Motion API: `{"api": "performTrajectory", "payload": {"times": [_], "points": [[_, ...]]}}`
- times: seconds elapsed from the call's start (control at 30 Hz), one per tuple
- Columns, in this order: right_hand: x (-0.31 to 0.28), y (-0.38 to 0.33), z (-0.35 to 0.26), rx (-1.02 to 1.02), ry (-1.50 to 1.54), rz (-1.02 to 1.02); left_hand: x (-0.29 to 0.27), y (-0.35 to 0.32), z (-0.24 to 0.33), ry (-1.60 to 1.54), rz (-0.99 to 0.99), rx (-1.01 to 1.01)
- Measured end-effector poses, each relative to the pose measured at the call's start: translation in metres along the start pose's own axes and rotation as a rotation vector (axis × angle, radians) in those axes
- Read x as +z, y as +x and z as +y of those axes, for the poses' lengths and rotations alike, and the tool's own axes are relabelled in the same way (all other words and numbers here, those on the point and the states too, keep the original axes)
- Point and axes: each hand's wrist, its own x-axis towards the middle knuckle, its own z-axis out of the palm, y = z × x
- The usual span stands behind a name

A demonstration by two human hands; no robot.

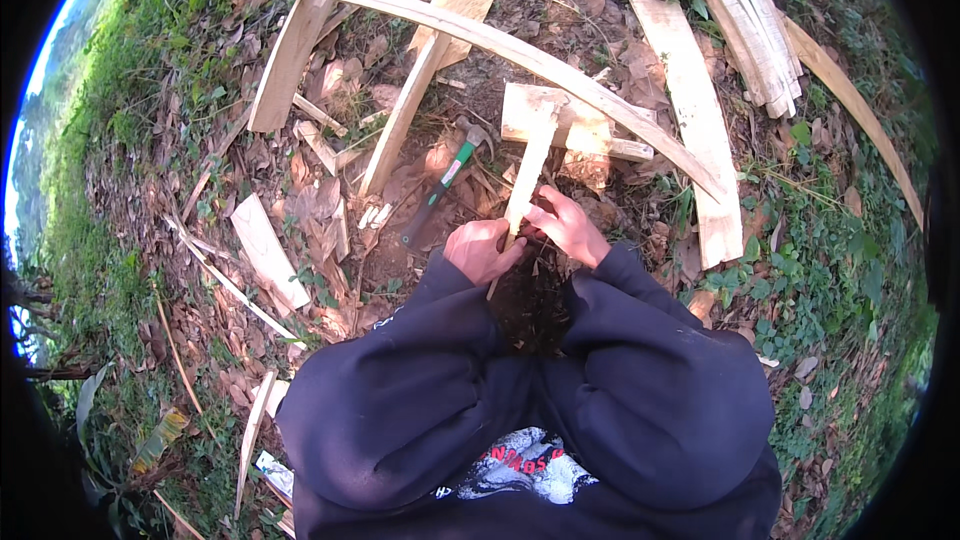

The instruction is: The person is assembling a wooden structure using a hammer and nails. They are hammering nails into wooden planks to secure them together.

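Observation:
Close in front of my body, I hold a narrow wooden strip (530, 165) by its lower end. My left hand (482, 250) pinches it from the left, the thumb against the wood. My right hand (570, 225) has its curled fingers at the strip's right side, close to the left fingertips. The strip's far end lies over a short wooden block (520, 115). To the left of my hands, a claw hammer (447, 180) with a green and black handle rests on the ground. What the right fingertips grip is partly hidden.
A long wooden strip (480, 32) arches across, lying over several boards. A wide board (690, 120) and a stack of slats (755, 40) lie at the right. Another board (268, 250) lies left, among dry leaves, wood scraps and green plants.

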Motion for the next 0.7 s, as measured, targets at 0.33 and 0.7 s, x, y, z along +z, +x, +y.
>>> {"api": "performTrajectory", "payload": {"times": [0.33,0.7], "points": [[0.001,0.0,-0.003,-0.004,-0.059,-0.002,0.001,0.0,-0.002,-0.027,-0.007,-0.01],[0.001,-0.006,-0.008,0.005,-0.008,0.038,-0.005,0.003,0.013,0.102,0.041,0.031]]}}
